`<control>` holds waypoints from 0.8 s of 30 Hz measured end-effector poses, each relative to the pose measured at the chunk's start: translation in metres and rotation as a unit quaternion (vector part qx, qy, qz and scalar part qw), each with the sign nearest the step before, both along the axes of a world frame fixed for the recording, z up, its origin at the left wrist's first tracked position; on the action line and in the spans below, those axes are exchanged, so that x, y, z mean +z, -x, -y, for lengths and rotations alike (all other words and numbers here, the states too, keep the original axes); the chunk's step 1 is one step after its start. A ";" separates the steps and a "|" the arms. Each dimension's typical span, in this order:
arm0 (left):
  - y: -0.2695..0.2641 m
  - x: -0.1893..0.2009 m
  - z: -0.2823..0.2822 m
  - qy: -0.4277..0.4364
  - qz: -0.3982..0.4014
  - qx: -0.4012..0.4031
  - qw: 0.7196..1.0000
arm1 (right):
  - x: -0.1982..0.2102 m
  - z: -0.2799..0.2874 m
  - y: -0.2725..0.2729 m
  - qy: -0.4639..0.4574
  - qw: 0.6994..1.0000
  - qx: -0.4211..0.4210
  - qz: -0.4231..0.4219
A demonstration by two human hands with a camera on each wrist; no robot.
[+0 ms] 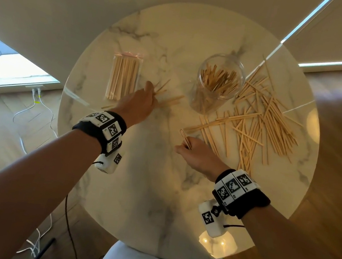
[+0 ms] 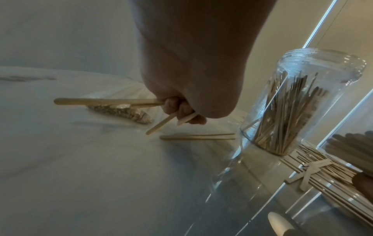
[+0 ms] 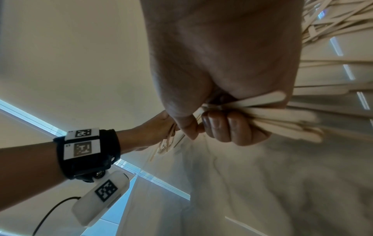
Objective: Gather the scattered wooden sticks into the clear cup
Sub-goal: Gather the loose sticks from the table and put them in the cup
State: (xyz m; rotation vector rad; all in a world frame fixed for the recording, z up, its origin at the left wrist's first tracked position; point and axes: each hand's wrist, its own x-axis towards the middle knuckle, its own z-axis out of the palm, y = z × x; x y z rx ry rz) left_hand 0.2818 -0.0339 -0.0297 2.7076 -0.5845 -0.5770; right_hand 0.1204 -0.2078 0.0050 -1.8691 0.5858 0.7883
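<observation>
Both hands grip wooden sticks over a marble table (image 1: 136, 190): left hand (image 1: 138, 103) curls around a few, right hand (image 1: 199, 154) clamps a bundle (image 3: 282, 118). More sticks (image 1: 260, 123) lie scattered beside the upright clear cup (image 1: 220, 81), itself partly filled.

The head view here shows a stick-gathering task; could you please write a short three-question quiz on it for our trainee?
1. True or false: the clear plastic cup already holds wooden sticks.
2. What lies left of the left hand? A) sealed clear bag of sticks B) metal bowl C) folded cloth
3. Fill in: the right hand grips a ____ of flat wooden sticks.

Key: 1 true; 2 A, the sealed clear bag of sticks on the round marble table; 3 bundle.
</observation>
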 end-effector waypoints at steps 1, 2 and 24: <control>0.000 -0.001 0.001 0.010 -0.006 -0.010 1.000 | -0.001 0.001 0.000 0.000 1.000 -0.003 -0.001; 0.001 -0.002 0.003 0.007 -0.003 -0.023 1.000 | -0.002 0.001 0.000 -0.001 1.000 -0.006 -0.002; 0.012 0.000 0.009 -0.141 0.075 -0.082 0.984 | -0.003 0.008 0.010 0.000 1.000 -0.028 0.003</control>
